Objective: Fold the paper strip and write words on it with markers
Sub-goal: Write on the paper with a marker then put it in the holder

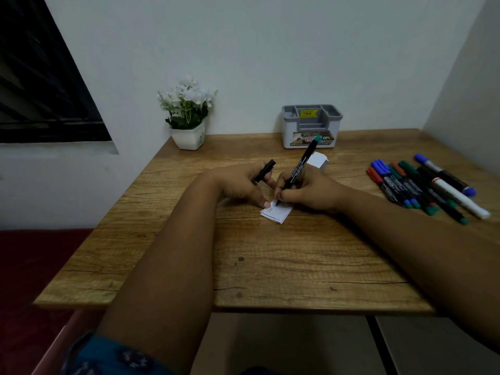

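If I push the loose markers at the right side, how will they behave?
The loose markers look round-bodied, so they would probably roll or scatter over the smooth wooden table. They lie side by side and touching, so pushing one likely shifts its neighbours. They seem light and stiff.

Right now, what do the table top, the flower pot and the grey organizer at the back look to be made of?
Table top: wood or wood-look laminate, matte; visible grain lines and dark knots, though the thin edge leaves laminate open.
Flower pot: white, smooth, faintly glossy; plastic or glazed ceramic, cannot tell which.
Grey organizer: moulded plastic by its look, with thin divider walls, rounded corners and stickers.
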